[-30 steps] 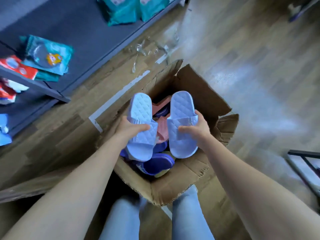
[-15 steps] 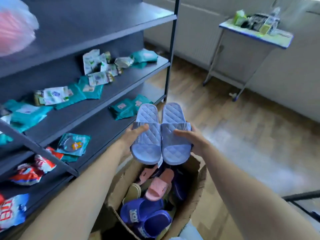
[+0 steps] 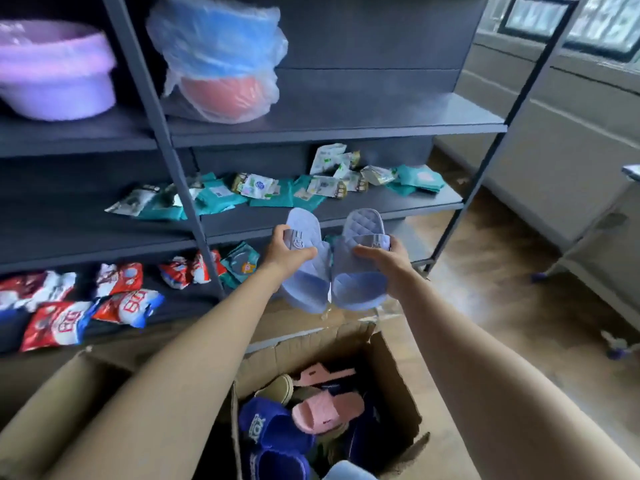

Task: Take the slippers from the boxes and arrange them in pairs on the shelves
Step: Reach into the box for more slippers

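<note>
- Since half a second ago, both pale blue slippers have come up higher and farther from the box. Their toes have splayed apart where they lay side by side before. The view has tipped up to take in the higher shelves.
- At the far left, a lilac basin (image 3: 55, 81) sits on the top shelf (image 3: 329, 128), with red and white packets (image 3: 59, 320) lying on the bottom shelf (image 3: 180, 306) below it.
- On the floor in front of that bottom shelf stands a second cardboard box (image 3: 45, 400), its inside hidden.
- Right of the slanting post, blue and red basins (image 3: 225, 64) wrapped in clear plastic stand on the same top shelf. Teal packets (image 3: 221, 199) are strewn along the middle shelf (image 3: 398, 207).
- The left hand (image 3: 284, 254) holds the left slipper (image 3: 304, 275) in the air, just in front of the middle shelf's front edge. Its grip is closed round the strap, with the thumb across the top and the fingers round the outer side. This slipper tilts leftward, and a small emblem on its strap faces the camera.
- The right slipper (image 3: 360, 275) hangs beside it with the heels close together and the toes well apart. I cannot tell whether the heels touch.
- The right hand (image 3: 388, 263) has its grip closed on that slipper's strap, thumb on top and fingers curled round the outer edge.
- Below the hands, an open box (image 3: 394, 368) stands on the wooden floor (image 3: 502, 289). It holds a pink slipper (image 3: 327, 410), dark blue slippers (image 3: 273, 427) and an olive one (image 3: 277, 389).
</note>
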